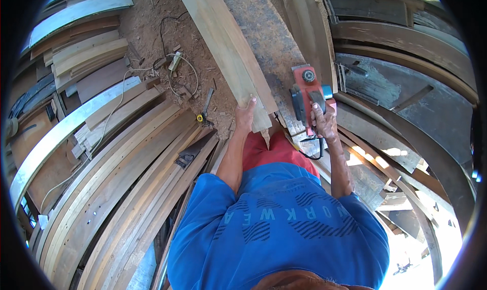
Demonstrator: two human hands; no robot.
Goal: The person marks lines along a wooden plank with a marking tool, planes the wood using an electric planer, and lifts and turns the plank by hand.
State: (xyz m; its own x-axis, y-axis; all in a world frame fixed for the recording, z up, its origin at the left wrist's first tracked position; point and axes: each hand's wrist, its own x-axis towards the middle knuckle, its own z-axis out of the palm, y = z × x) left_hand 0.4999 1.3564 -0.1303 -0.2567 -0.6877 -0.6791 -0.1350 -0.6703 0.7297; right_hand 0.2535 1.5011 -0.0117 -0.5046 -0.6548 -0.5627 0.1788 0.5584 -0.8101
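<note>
Brown sawdust and shavings cover the floor [144,18] of a workshop crowded with timber. Toward the right of a long, scuffed grey-brown surface [261,23] is a red electric hand planer [313,87], held at its rear; whether its sole touches the wood beneath cannot be told. Its body is a bright, flat red, with a round dark knob ringed in silver at the front, a black housing along its left flank, a blue-green part jutting out at the right and a black cord trailing from the back. The right hand [324,121] is wrapped around its dark handle. Just left of the planer, a long, pale wooden board [231,66] runs away from the person, a straight line along its length. The left hand [245,115] grips its near end, thumb on top, the other fingers largely hidden. Farther left on the floor lie a yellow-and-black tape measure [200,118], a slim metal tool [208,100] and a white power strip [175,61]. Stacked long planks [122,173] fan out beyond them, and weathered boards [406,61] fill the right side.
</note>
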